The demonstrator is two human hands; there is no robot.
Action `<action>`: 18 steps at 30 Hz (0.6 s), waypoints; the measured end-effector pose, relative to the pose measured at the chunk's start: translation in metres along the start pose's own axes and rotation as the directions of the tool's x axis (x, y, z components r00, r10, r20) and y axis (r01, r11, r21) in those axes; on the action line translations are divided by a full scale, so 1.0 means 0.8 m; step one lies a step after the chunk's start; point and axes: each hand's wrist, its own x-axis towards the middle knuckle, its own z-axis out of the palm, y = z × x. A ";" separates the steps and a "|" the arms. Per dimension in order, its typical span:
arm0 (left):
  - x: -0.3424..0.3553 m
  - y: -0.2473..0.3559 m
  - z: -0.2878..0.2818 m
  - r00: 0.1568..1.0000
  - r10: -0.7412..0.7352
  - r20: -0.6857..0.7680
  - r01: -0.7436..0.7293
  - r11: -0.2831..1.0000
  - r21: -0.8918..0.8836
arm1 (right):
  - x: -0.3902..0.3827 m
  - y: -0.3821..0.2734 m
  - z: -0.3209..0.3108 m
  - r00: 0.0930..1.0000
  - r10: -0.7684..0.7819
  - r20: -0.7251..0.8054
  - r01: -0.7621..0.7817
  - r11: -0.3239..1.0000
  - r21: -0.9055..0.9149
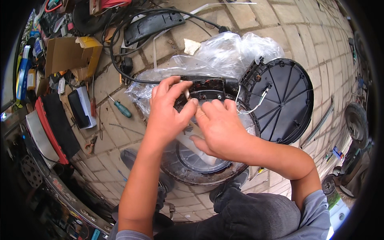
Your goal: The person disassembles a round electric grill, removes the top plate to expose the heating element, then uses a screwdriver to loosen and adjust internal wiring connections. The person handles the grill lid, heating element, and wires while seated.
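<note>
Crowding the round housing (191, 178) at its far edge, left hand (168, 114) and right hand (221, 130), close together, curl fingers, hold unclear.

Round lid (294, 94) of glossy, ribbed black plastic, crinkled, shiny clear plastic sheeting (222, 52), round housing (200, 179) with a rough, rusty-looking rim, matt brown cardboard box (64, 56), smooth green plastic screwdriver handle (123, 109), rough matt paving (290, 14), grey cloth sleeve (314, 214)

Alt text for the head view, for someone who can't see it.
Left hand and right hand are close together over a grimy round housing. A ribbed black cover lies right of it, clear plastic beyond, a green-handled screwdriver on paving to the left.
</note>
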 end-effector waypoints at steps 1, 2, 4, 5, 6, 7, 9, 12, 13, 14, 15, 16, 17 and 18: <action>0.000 -0.003 0.004 1.000 -0.006 -0.011 0.006 1.000 0.004 | -0.001 -0.002 0.003 1.000 -0.016 -0.001 0.016 0.999 -0.031; -0.001 -0.005 0.008 0.998 -0.049 -0.044 0.049 0.999 -0.005 | -0.001 -0.004 0.005 1.000 -0.016 0.022 0.017 0.999 -0.041; 0.001 -0.006 0.013 0.993 -0.101 -0.068 0.103 0.994 0.024 | 0.000 -0.003 0.005 1.000 -0.019 0.017 0.020 0.999 -0.038; 0.001 -0.007 0.014 0.988 -0.130 -0.080 0.133 0.990 0.037 | 0.000 -0.002 0.005 1.000 -0.021 0.018 0.022 0.999 -0.036; 0.001 -0.007 0.014 0.989 -0.121 -0.089 0.126 0.990 0.056 | 0.000 0.001 0.003 0.999 -0.034 0.010 0.034 0.999 -0.005; 0.002 -0.008 0.014 0.987 -0.140 -0.081 0.143 0.989 0.035 | 0.001 0.008 -0.002 0.999 -0.046 0.002 0.046 0.999 0.026; 0.000 -0.010 0.012 0.981 -0.182 -0.066 0.182 0.983 0.000 | 0.010 0.029 -0.008 0.997 -0.051 -0.058 0.053 0.998 0.041; -0.002 -0.011 0.007 0.979 -0.193 -0.066 0.193 0.981 -0.010 | 0.049 0.074 -0.014 0.981 -0.083 -0.178 0.093 0.995 0.046; -0.001 -0.011 0.007 0.981 -0.188 -0.058 0.187 0.982 -0.017 | 0.061 0.087 -0.012 0.973 -0.125 -0.195 0.142 0.987 0.080; -0.001 -0.011 0.005 0.981 -0.186 -0.052 0.185 0.983 -0.025 | 0.072 0.096 -0.010 0.963 -0.168 -0.211 0.195 0.974 0.115; 0.000 -0.011 0.005 0.982 -0.181 -0.045 0.180 0.983 -0.033 | 0.080 0.099 -0.010 0.968 -0.193 -0.159 0.209 0.973 0.096; 0.001 -0.010 0.005 0.983 -0.182 -0.042 0.180 0.983 -0.047 | 0.089 0.099 -0.009 0.971 -0.216 -0.106 0.224 0.971 0.077; 0.000 -0.010 0.004 0.981 -0.187 -0.042 0.185 0.981 -0.057 | 0.098 0.099 -0.008 0.969 -0.243 -0.051 0.246 0.967 0.064; 0.000 -0.011 0.004 0.980 -0.192 -0.041 0.189 0.980 -0.068 | 0.106 0.099 -0.012 0.971 -0.238 0.015 0.236 0.969 0.071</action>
